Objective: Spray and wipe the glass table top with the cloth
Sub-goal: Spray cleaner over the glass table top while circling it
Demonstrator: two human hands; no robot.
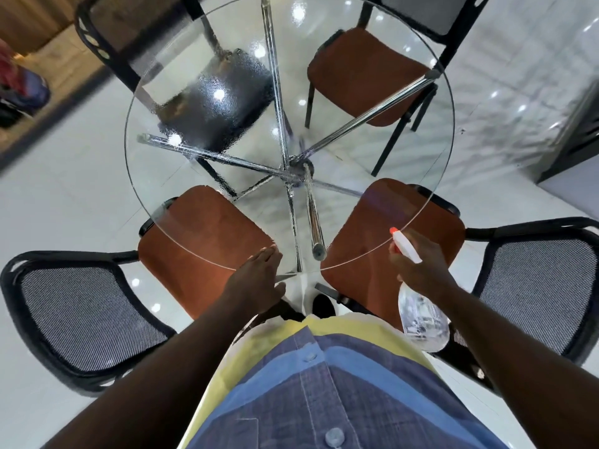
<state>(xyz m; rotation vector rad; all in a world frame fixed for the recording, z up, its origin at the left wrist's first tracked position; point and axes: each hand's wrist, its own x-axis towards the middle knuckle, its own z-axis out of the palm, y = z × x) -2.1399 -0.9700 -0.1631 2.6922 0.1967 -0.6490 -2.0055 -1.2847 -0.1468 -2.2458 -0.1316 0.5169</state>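
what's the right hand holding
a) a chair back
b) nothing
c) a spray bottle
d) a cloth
c: the right hand grips a clear spray bottle, its white head and orange nozzle pointing over the near edge of the glass table top.

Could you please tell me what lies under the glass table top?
Through the glass: crossed chrome legs, rust-orange chair seats and white floor tiles. Spray droplets blur the far-left chair beneath.
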